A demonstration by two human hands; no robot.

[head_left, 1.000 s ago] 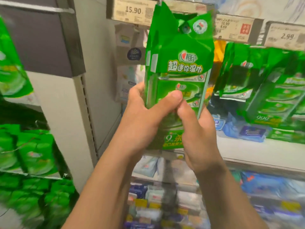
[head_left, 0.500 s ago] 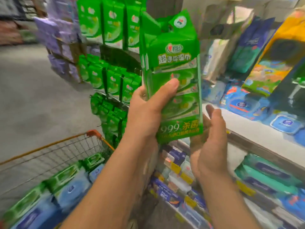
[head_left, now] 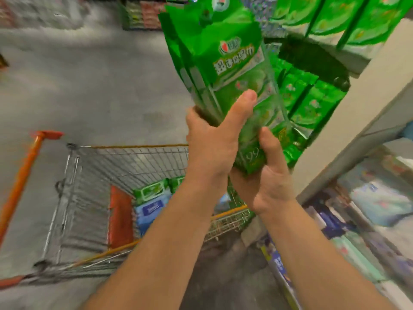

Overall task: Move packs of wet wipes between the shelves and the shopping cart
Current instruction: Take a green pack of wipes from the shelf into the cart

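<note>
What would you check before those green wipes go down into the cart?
1. Left hand grips the green wipes bundle: ok, thumb across the front.
2. Right hand supports the bundle's bottom: ok, thumb curled round its lower end.
3. Shopping cart within reach: ok, its basket lies below and left of the hands.
4. Room in the basket: ok, bare wire shows beside the green and blue packs already inside.
5. Bundle over the basket: not ok, it is up beside the hanging shelf packs.
6. How many packs are in the bundle: cannot tell, too blurred.
</note>
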